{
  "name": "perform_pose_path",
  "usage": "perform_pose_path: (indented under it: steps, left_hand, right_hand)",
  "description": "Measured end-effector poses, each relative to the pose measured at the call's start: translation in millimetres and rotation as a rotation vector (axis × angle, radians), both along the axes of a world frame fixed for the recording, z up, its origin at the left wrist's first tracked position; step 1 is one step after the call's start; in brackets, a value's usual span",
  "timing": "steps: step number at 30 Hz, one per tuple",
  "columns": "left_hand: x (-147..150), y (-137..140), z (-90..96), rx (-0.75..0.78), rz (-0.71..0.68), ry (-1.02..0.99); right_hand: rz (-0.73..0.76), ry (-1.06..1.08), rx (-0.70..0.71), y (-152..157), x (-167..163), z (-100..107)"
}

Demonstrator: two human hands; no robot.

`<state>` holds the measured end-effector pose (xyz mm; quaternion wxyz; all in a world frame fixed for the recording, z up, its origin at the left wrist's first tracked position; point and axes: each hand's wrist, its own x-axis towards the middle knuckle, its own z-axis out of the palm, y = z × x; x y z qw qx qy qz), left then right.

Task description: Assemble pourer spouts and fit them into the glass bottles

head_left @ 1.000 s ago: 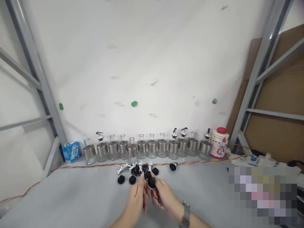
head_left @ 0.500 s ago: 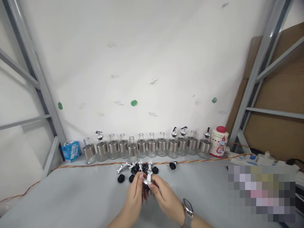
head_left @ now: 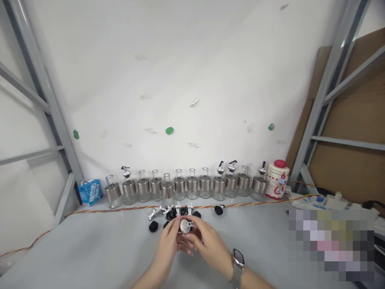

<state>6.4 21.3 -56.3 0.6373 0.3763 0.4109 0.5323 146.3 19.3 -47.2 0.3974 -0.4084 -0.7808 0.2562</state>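
Note:
Between my two hands is a silver pour spout (head_left: 185,226), tilted so its round base faces up toward me and its nozzle points right. My left hand (head_left: 170,240) closes on its left side, fingers curled beneath. The thumb and fingers of my right hand (head_left: 207,241), with a watch (head_left: 238,259) on the wrist, grip it from the right. Just beyond the hands lies a loose pile of silver spouts (head_left: 168,209) and black stoppers, partly hidden by my fingers. A black stopper (head_left: 153,226) lies left of the pile, and a spout with a black base (head_left: 219,210) lies to the right.
Along the wall stands a row of glass bottles with steel bands (head_left: 179,186), several topped with spouts. A blue carton (head_left: 90,192) is at the left end, a cream jar with red lid (head_left: 277,180) at the right. A twisted cable (head_left: 120,210) crosses the grey table (head_left: 90,249).
The spout in my hands has turned from nozzle up to nozzle pointing right, with its base tipped toward me. My fingers have shifted around it.

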Motion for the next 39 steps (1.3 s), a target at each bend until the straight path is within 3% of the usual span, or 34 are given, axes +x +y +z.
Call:
perform_pose_path:
  steps: [3, 7, 10, 14, 20, 29, 39]
  left_hand:
    - [-10.7, 8.6, 3.1, -0.012, 0.111, -0.086]
    - [-30.1, 19.5, 8.8, -0.077, 0.382, -0.21]
    - [-41.2, 26.7, 11.1, -0.098, 0.463, -0.259]
    - [-46.4, 32.3, 12.3, -0.078, 0.489, -0.29]
    - [-42.7, 28.6, 15.4, -0.029, 0.431, -0.282]
    - [-51.1, 29.2, 20.4, -0.06, 0.501, -0.199]
    - [-76.6, 40.7, 18.3, 0.058, 0.643, -0.063]
  right_hand:
    - [-0.104, 0.035, 0.021, 11.0, 7.9, -4.8]
    - [-0.242, 0.048, 0.074, 22.9, 18.6, -7.4]
    - [-0.196, -0.064, 0.139, 24.8, 19.4, -8.4]
    - [-0.051, -0.268, 0.241, 19.9, 15.0, -9.4]
    - [0.006, -0.362, 0.211, 20.0, 17.8, -10.2]
    - [-0.221, -0.389, 0.263, 29.5, 20.3, -15.4]
    - [-0.035, -0.595, 0.369, 44.4, -34.7, -11.5]
